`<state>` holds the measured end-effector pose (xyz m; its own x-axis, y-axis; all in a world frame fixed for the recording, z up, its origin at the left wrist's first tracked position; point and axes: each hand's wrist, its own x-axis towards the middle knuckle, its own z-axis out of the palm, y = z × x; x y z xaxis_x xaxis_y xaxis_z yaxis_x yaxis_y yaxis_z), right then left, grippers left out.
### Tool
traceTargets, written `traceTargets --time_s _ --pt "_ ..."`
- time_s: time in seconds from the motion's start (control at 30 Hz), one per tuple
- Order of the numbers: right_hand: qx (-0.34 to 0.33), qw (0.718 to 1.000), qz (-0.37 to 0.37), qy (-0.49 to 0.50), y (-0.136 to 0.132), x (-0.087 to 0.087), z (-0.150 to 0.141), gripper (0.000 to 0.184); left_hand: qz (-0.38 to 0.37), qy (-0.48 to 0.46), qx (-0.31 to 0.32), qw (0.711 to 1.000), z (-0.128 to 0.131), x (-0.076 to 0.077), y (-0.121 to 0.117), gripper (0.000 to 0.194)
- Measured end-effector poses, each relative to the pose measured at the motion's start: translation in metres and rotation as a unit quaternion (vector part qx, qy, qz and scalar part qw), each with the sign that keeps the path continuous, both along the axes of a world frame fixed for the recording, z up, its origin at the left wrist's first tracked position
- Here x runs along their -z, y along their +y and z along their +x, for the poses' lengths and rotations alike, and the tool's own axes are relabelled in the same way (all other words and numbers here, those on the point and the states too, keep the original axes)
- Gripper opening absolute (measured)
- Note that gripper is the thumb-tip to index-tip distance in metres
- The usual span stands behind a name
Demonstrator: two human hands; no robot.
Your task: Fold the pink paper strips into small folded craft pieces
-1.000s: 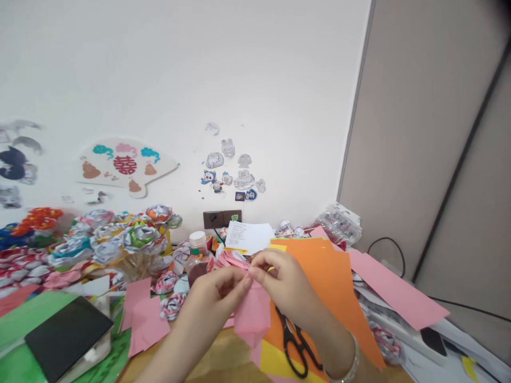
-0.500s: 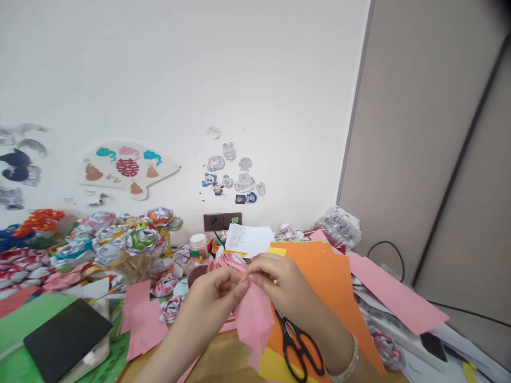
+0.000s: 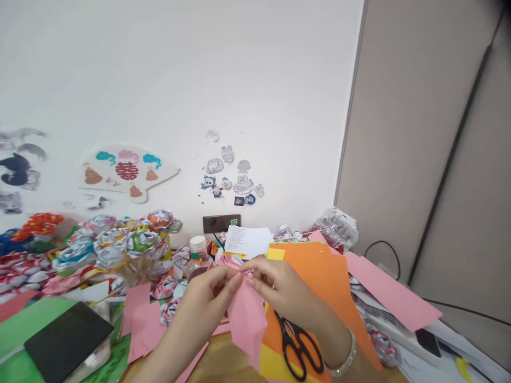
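A crumpled strip of pink paper (image 3: 247, 319) hangs down between my two hands over the table. My left hand (image 3: 217, 290) pinches its upper end between thumb and index finger. Close against it, my right hand (image 3: 271, 284) pinches the same paper from the other side, its fingertips almost meeting the left ones. More folded pink paper (image 3: 229, 260) shows just behind the fingers. Black-handled scissors (image 3: 299, 346) lie under my right forearm on orange and yellow sheets, their blades partly hidden.
Orange sheets (image 3: 315, 276) and long pink strips (image 3: 393, 290) lie to the right. Cut pink pieces (image 3: 146, 327) and a black flat object (image 3: 69, 340) are at the left. Paper flowers (image 3: 141, 239), a jar (image 3: 198, 250) and a written sheet (image 3: 249, 240) line the wall.
The hanging pink paper has swung a little left and turned. My hands have stayed close together, with the right fingers slightly raised and shifted. The view has moved slightly.
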<state>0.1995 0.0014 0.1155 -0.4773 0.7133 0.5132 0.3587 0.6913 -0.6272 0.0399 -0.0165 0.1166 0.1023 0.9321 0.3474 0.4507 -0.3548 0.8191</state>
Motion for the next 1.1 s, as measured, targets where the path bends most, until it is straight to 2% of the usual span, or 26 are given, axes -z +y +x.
traceTargets --time_s 0.07,0.13,0.27,0.4,0.5,0.6,0.7,0.83,0.93,1.0,1.1 --pt "0.009 1.0 -0.009 -0.01 0.001 0.002 0.0 0.021 0.029 0.0 -0.028 0.999 -0.002 0.001 0.0 0.024" --pt "0.011 1.0 -0.008 -0.017 0.003 0.004 0.0 0.016 0.04 -0.005 -0.027 0.999 -0.003 0.003 0.001 0.021" --pt "0.022 0.999 0.04 -0.027 0.003 0.005 -0.001 0.016 0.018 0.053 0.035 0.998 -0.004 0.003 0.002 0.02" --pt "0.038 0.992 0.095 -0.073 0.002 0.005 -0.003 0.016 0.008 0.119 0.031 0.992 -0.002 0.0 -0.001 0.029" --pt "0.033 0.98 0.145 -0.129 0.001 0.006 -0.002 0.017 -0.021 0.131 0.062 0.989 -0.002 -0.003 -0.006 0.03" --pt "0.024 0.973 0.174 -0.151 -0.002 0.006 -0.002 0.019 -0.013 0.165 0.086 0.983 -0.005 -0.003 -0.008 0.035" --pt "0.022 0.984 0.141 -0.106 -0.004 0.002 0.0 0.018 -0.009 0.147 0.078 0.986 -0.009 -0.002 -0.005 0.038" --pt "0.021 0.999 0.038 0.006 -0.004 -0.003 0.005 0.019 0.006 0.029 0.007 1.0 -0.014 -0.004 -0.004 0.034" --pt "-0.008 0.997 -0.043 0.069 -0.002 -0.004 0.008 0.021 0.027 -0.074 -0.047 0.996 -0.016 -0.006 -0.007 0.028" --pt "-0.025 0.991 -0.078 0.106 -0.001 -0.003 0.008 0.018 0.028 -0.12 -0.059 0.991 -0.016 -0.006 -0.01 0.029" --pt "-0.038 0.982 -0.109 0.146 0.001 -0.003 0.008 0.014 0.034 -0.139 -0.055 0.988 -0.016 -0.005 -0.011 0.034"
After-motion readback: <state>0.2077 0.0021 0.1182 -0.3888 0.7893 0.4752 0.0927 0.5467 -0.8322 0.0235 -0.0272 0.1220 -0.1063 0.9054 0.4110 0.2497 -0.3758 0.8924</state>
